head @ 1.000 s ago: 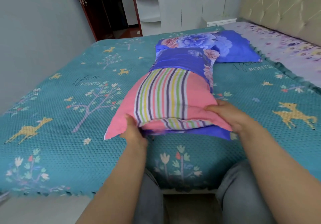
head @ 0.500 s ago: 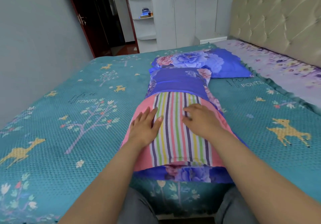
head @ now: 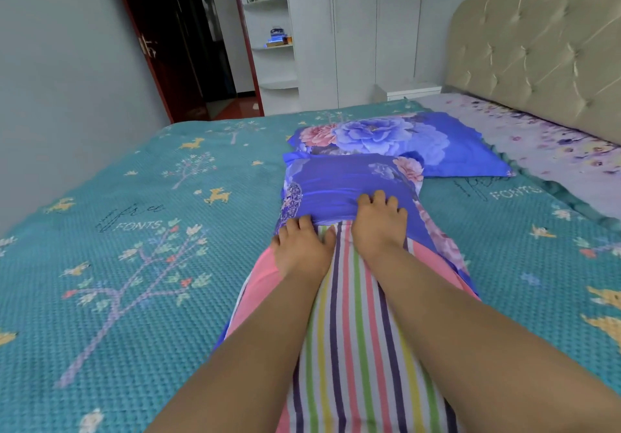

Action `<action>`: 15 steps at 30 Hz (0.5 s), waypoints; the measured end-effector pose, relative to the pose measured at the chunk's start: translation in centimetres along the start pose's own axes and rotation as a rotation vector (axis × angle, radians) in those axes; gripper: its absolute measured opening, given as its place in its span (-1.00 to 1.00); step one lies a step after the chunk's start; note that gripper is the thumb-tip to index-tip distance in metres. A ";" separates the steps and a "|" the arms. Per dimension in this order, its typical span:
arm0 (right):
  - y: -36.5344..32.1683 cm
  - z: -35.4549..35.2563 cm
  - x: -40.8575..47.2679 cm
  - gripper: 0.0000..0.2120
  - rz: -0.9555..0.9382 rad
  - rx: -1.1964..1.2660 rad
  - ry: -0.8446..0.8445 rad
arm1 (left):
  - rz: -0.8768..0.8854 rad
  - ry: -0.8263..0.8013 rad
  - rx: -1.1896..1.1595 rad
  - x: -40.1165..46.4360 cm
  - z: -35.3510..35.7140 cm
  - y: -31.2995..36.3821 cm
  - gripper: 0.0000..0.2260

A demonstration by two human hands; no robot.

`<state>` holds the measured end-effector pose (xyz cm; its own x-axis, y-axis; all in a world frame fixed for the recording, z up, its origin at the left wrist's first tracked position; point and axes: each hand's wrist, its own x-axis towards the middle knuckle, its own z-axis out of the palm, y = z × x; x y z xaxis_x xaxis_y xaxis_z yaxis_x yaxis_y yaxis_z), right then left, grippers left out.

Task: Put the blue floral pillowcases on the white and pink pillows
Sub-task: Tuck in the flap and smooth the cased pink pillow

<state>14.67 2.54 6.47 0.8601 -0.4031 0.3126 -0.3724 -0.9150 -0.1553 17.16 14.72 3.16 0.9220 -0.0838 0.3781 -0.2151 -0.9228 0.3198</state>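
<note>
1. The pink pillow (head: 349, 331), striped down its middle in white, green, yellow and purple, lies lengthwise on the teal bedspread (head: 111, 264), running from the near edge of the bed away from the person.
2. The blue floral pillowcase (head: 339, 187) covers only the far end of this pillow. Its open edge crosses the stripes just at the hands, and its lower layer shows as a blue floral strip along the pillow's right side.
3. The left hand (head: 302, 251) rests palm down on the pillow at the pillowcase's edge. Its fingertips curl onto the blue fabric, which is bunched there; a firm grip cannot be confirmed, though the fingers appear to hook the hem.
4. The right hand (head: 379, 224) lies slightly farther forward, fingers (head: 376, 199) bent over the gathered hem of the pillowcase, and folds radiate from under them. It grips the fabric.
5. Both forearms extend over the exposed striped part of the pillow.
6. A second pillow (head: 403, 140), already in a blue floral case, lies flat beyond the first, touching or just beside its far end.
7. A padded beige headboard (head: 537, 56) stands at the right, with a lilac floral sheet (head: 537, 143) below it.
8. A white wardrobe (head: 353, 29) and an open dark doorway (head: 188, 46) stand beyond the bed.
</note>
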 end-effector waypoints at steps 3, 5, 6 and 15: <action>-0.7 1.0 0.4 -0.58 -0.136 0.183 0.085 | -0.010 0.098 -0.087 0.7 1.9 -0.4 -0.57; -0.8 1.2 -0.7 -0.60 -0.209 0.315 0.121 | -0.072 0.107 -0.217 1.2 2.4 -0.8 -0.59; -0.8 1.5 -1.5 -0.62 -0.239 0.353 0.150 | -0.108 0.110 -0.298 1.6 2.6 -1.1 -0.58; 0.8 1.9 -6.1 -0.67 -0.297 0.400 0.428 | -0.051 0.288 -0.820 2.0 0.2 -5.9 -0.71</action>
<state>9.77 4.34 2.69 0.6607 -0.1809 0.7285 0.0893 -0.9447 -0.3156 20.35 19.97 1.87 0.8433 0.1504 0.5160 -0.4421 -0.3518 0.8251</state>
